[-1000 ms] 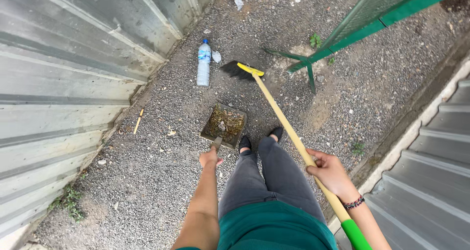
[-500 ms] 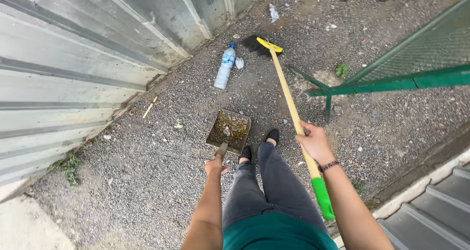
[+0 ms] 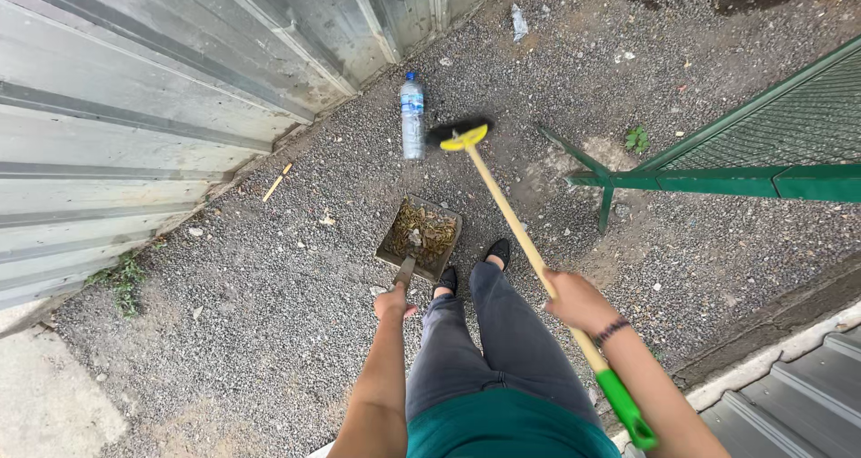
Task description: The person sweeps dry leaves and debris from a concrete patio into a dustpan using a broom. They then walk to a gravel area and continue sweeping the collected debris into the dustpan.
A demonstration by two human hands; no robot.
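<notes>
Standing on grey gravel, looking straight down past my grey trousers and black shoes (image 3: 499,252).

My left hand (image 3: 392,304) is curled tight round the short handle of a metal dustpan (image 3: 420,237). The pan sits just ahead of my left shoe, mouth pointing away from me, tray holding a layer of brown leaf litter and grit.

My right hand (image 3: 578,302) is wrapped closed round the wooden shaft of a broom (image 3: 511,218), a dark bracelet at the wrist. The shaft's near end, behind my hand, has a green grip. It runs up and away past the dustpan's right side to a yellow socket and a dark bristle head (image 3: 458,132), which lies beyond the far edge of the dustpan.

A clear plastic bottle (image 3: 412,117) with a blue cap lies on the gravel just left of the bristle head, beyond the dustpan, near the foot of the corrugated metal wall (image 3: 134,108) that runs along the dustpan's left. A small stick (image 3: 276,183) lies left of the dustpan, close to the wall's base. To the right of the dustpan, well apart, stands a green mesh fence panel (image 3: 762,144) on a green metal foot. A scrap of pale litter (image 3: 519,21) lies far beyond the bottle.
</notes>
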